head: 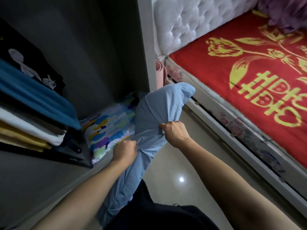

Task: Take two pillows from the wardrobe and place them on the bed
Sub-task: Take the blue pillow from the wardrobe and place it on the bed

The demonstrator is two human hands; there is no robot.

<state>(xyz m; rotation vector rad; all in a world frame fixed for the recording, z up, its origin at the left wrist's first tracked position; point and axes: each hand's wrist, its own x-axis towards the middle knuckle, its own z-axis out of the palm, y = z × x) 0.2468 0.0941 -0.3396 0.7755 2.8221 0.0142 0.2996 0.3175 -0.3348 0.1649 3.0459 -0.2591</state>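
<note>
Both hands gripping light-blue pillow, left hand and right hand bunching fabric, patterned pillow lying in wardrobe, bed alongside.

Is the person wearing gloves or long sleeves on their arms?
No gloves. The left hand and the right hand are both bare, and no rings, watch or bracelets show. Both forearms are bare too, with no sleeves as far up as the picture reaches. At the bottom there is some black clothing on the person's body.

Glossy pale tiled floor with light glare, white tufted headboard.
</note>
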